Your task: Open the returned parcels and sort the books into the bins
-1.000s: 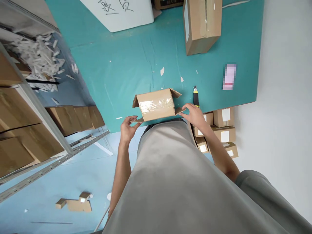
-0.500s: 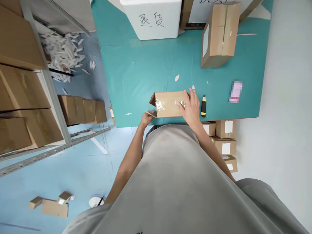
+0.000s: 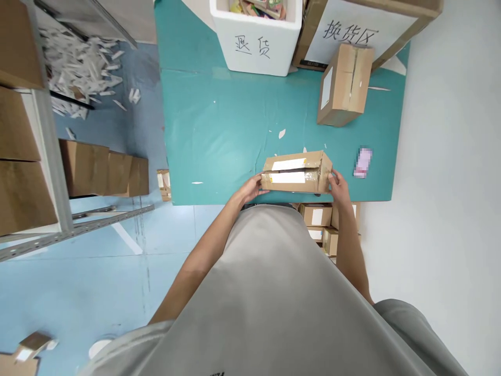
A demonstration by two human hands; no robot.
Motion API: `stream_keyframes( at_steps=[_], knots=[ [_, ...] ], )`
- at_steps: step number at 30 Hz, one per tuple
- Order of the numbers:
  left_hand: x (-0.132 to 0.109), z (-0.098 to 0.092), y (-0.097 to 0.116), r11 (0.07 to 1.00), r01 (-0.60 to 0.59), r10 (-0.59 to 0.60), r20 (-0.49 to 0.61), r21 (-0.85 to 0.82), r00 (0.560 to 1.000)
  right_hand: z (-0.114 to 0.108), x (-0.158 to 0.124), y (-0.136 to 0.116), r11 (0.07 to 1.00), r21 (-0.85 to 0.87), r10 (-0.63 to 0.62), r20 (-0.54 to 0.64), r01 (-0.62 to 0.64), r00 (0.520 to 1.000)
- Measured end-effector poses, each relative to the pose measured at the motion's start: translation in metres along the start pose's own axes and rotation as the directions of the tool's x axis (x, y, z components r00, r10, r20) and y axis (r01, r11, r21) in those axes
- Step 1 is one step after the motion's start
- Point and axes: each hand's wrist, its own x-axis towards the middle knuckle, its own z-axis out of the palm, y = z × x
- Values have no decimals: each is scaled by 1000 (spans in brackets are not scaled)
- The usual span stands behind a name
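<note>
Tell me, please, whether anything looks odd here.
Yes: the held cardboard box gapes along its labelled side, and white scraps lie loose on the green tabletop, like litter; white pieces strew the floor, upper left.

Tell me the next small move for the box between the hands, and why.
Perhaps slide the right hand to the dark gap atop the brown rectangular cardboard box: it looks parted there, and the left hand holds the opposite end.
</note>
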Motion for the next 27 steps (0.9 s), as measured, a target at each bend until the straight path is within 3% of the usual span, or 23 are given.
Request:
stream_keyframes(
  at_steps=[3, 5, 8, 11, 14, 17, 19, 22, 24, 27],
  knots=[
    [-12, 3, 10, 999, -20, 22, 60, -32, 998, 2, -4, 8, 979, 112, 169, 22, -171, 985],
    [-24, -4, 17, 996, -90, 88, 65, 17, 994, 15, -5, 7, 969, 154, 187, 47, -192, 981],
    [-45, -22, 29, 955, -260, 255, 51, 142, 966, 51, 4, -3, 961, 213, 148, 135, -175, 980],
    [-64, -44, 41, 874, -397, 415, -6, 282, 910, 97, 21, -18, 938, 288, 132, 215, -192, 968],
    [-72, -62, 47, 802, -432, 504, -78, 413, 860, 142, 37, -31, 925, 317, 120, 274, -208, 954],
    [-69, -70, 43, 786, -384, 504, -143, 484, 852, 170, 45, -34, 934, 287, 113, 330, -214, 937],
    [-64, -70, 36, 804, -330, 480, -213, 494, 851, 173, 47, -32, 952, 247, 102, 305, -181, 947],
    [-58, -63, 25, 810, -294, 484, -295, 507, 824, 159, 43, -27, 979, 184, 61, 166, -92, 984],
    [-57, -58, 21, 769, -292, 537, -326, 569, 778, 145, 35, -26, 988, 153, 18, 87, -31, 996],
    [-53, -48, 23, 664, -255, 628, -339, 703, 700, 134, 19, -30, 991, 116, -73, 77, 64, 994]
  ],
)
